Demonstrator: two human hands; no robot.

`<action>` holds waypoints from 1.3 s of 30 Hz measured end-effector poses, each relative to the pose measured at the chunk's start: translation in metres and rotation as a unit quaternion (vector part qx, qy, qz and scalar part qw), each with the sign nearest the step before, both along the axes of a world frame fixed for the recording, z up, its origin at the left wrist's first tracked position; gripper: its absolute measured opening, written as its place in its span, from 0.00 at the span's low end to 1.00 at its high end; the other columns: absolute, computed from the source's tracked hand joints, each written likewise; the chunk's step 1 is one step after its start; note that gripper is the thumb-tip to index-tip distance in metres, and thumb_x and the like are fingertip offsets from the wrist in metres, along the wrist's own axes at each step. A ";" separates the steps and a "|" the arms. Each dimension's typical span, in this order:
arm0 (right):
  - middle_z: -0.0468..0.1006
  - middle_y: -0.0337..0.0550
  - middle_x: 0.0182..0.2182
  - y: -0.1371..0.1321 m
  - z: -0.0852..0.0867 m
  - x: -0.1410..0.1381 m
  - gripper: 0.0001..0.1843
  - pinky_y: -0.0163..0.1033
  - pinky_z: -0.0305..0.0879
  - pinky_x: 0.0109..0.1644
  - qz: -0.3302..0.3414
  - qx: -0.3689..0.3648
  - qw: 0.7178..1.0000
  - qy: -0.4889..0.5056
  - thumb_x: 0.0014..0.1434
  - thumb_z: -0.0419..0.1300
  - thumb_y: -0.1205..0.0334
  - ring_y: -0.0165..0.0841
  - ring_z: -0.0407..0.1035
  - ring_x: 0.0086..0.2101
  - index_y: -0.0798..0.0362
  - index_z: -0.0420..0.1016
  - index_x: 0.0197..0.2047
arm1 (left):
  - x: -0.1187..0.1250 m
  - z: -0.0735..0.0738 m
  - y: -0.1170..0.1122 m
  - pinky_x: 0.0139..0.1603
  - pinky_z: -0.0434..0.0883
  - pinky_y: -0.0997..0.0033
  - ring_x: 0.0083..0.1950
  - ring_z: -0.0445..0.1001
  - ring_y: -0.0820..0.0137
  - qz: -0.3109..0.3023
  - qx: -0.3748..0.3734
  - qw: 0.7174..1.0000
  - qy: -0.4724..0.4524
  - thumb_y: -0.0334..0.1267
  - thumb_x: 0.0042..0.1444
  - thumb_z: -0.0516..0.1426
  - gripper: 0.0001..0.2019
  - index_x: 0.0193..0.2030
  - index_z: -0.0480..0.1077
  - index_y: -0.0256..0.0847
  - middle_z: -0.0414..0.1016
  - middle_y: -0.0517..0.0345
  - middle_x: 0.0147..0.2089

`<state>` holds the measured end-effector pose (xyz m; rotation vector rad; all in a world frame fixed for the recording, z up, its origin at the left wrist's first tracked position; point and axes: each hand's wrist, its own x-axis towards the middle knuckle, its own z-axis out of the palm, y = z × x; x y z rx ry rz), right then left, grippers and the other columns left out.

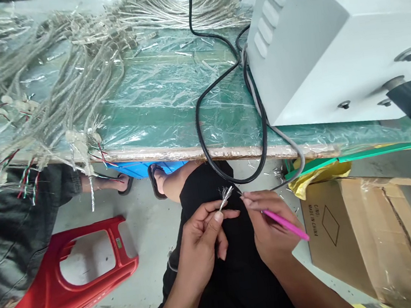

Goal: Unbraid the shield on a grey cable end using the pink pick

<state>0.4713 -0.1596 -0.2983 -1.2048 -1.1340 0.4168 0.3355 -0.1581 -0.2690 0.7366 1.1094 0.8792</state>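
My left hand pinches a cable between thumb and forefinger, close to its end. Fine silvery strands fan out loosely there above the fingertips. My right hand is closed around a pink pen-like tool, whose thin dark tip points toward the frayed strands without touching them. Both hands are over my lap, in front of the table edge. Most of the held cable is hidden behind my left hand.
Bundles of clear-sheathed cables cover the table's left side, coloured wire ends hanging over its edge. A white machine stands right; a black cord loops below the edge. A red stool, a cardboard box and a person's leg are nearby.
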 end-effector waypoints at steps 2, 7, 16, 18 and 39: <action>0.83 0.37 0.32 -0.004 0.002 0.000 0.15 0.44 0.79 0.40 0.035 0.023 0.999 -0.025 0.53 0.67 0.79 0.34 0.80 0.35 0.47 0.78 0.34 | 0.001 -0.001 0.001 0.21 0.53 0.73 0.14 0.58 0.83 0.001 0.001 1.000 0.012 0.43 0.64 0.58 0.10 0.46 0.72 0.39 0.83 0.55 0.34; 0.84 0.38 0.32 -0.004 0.005 -0.001 0.17 0.43 0.80 0.40 0.084 0.016 0.995 -0.059 0.52 0.67 0.81 0.34 0.81 0.35 0.47 0.79 0.36 | 0.002 -0.006 0.000 0.22 0.51 0.74 0.14 0.56 0.79 0.014 0.001 1.000 0.006 0.43 0.63 0.59 0.12 0.48 0.73 0.36 0.66 0.70 0.13; 0.84 0.38 0.32 0.000 0.007 0.000 0.17 0.43 0.81 0.39 0.101 0.024 0.992 -0.067 0.53 0.66 0.81 0.34 0.80 0.35 0.47 0.78 0.36 | 0.005 -0.006 -0.001 0.22 0.52 0.75 0.15 0.57 0.80 0.024 -0.006 1.000 0.004 0.43 0.63 0.60 0.13 0.47 0.75 0.37 0.66 0.70 0.13; 0.84 0.39 0.32 -0.001 0.006 0.000 0.17 0.43 0.81 0.39 0.106 0.022 0.992 -0.067 0.52 0.66 0.82 0.35 0.80 0.35 0.48 0.78 0.36 | 0.005 -0.007 -0.001 0.22 0.52 0.75 0.15 0.57 0.80 0.023 -0.007 1.000 0.004 0.43 0.63 0.60 0.13 0.47 0.75 0.37 0.66 0.70 0.13; 0.83 0.38 0.33 0.006 0.002 -0.004 0.10 0.41 0.79 0.44 0.037 -0.069 0.997 -0.002 0.55 0.66 0.75 0.34 0.80 0.37 0.48 0.77 0.32 | 0.004 -0.006 0.000 0.24 0.55 0.75 0.16 0.59 0.85 0.012 -0.008 1.000 -0.004 0.42 0.62 0.61 0.11 0.47 0.77 0.38 0.85 0.50 0.39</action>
